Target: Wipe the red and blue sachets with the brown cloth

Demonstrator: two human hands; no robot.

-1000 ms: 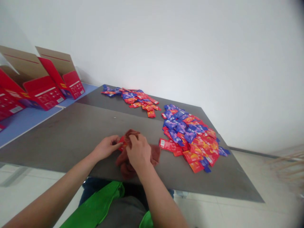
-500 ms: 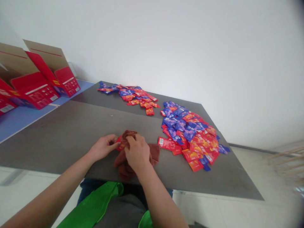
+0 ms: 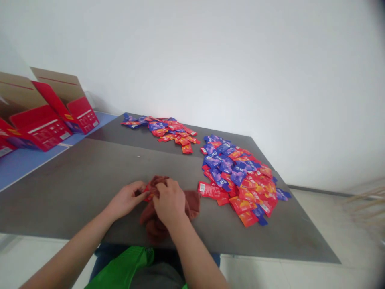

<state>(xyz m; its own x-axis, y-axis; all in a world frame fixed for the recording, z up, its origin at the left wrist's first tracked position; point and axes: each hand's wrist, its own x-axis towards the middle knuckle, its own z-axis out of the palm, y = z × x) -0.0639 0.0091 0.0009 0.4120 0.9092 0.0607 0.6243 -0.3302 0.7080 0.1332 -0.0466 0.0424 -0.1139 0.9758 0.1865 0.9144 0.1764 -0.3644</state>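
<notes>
While right hand [image 3: 170,202] grips brown cloth [image 3: 154,225], end [image 3: 193,202] points right.

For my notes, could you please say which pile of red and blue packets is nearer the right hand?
The larger pile, on the right; the smaller pile lies farther back, left of it.

Left hand [image 3: 128,198] grips red packet [image 3: 148,194]; right hand [image 3: 170,202] presses brown cloth [image 3: 192,204] against it. Larger pile of red and blue packets [image 3: 240,172] lies to the right on grey counter [image 3: 90,172]; open red boxes [image 3: 45,126] stand far left.
</notes>
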